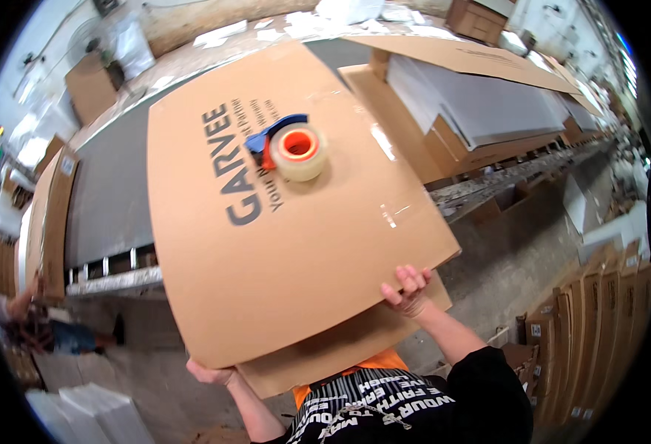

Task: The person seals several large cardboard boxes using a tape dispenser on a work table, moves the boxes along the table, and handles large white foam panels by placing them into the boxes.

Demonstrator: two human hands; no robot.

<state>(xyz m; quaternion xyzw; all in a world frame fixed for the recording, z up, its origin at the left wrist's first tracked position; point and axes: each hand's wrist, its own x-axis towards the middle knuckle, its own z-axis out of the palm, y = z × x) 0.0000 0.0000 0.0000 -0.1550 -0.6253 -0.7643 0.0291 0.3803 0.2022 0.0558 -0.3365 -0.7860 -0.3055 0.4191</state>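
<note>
Head view: A broad brown cardboard panel [266, 288] with dark printing is seen across a grey conveyor belt [111, 200], its near end jutting past the belt toward the wearer. Its near edge is gripped by the bare right hand [408, 290], whose fingers are bent over onto the upper face. The near left corner is touched by the bare left hand [208, 372]; its fingers are partly hidden, and whether the corner is pinched cannot be told. On the panel, a blue-and-red tape dispenser with a clear roll [296, 152] is set down, untouched by either hand. A smaller brown cardboard flap [340, 350] is glimpsed below the near edge. To the right, an open brown carton holding a white-covered slab [481, 111] is placed on the line, and upright brown cartons [581, 348] are stacked below. At far left, a standing carton [50, 214] is touched by another person [52, 325].
</note>
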